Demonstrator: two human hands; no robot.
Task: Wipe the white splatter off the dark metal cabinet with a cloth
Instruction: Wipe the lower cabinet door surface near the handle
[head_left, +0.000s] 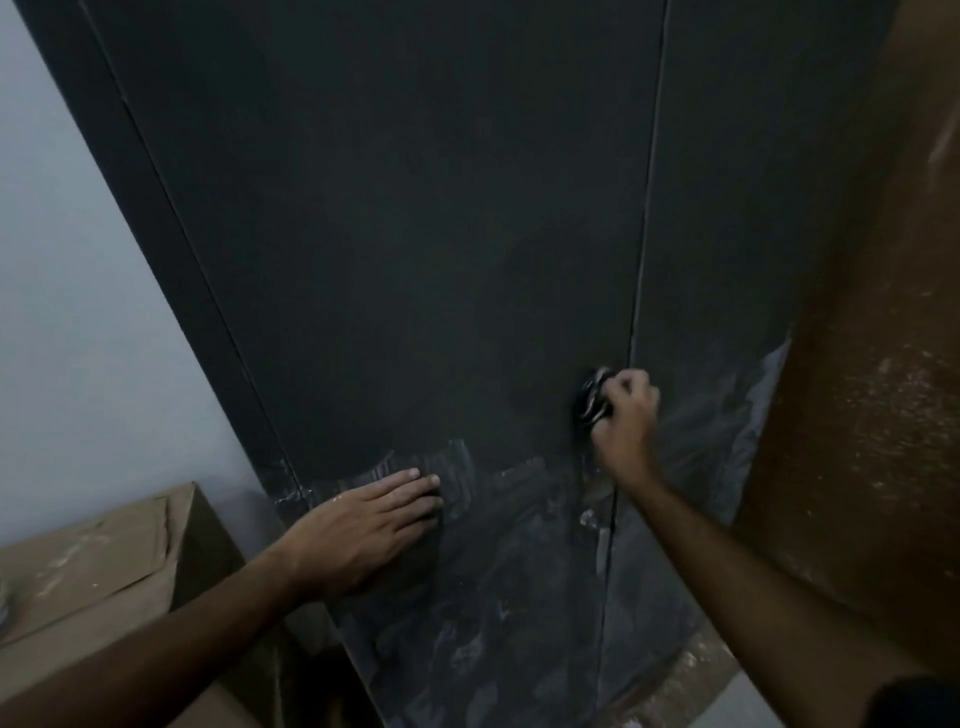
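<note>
Gripping a bunched cloth (592, 399), the right hand (626, 415) presses it against the cabinet (415, 234). Left hand (363, 525) lies flat, fingers straight, on the splatter (467, 613).

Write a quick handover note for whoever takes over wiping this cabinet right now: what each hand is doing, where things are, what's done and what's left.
Left hand: flat, fingers straight, pressed against the lower cabinet door.
Right hand: gripping the bunched dark cloth against the door, by the seam between the doors.
Done: the upper doors look clean.
Left: white splatter and smears cover the lower part of both doors, from the level of the left hand downward, and the area right of the cloth.
</note>
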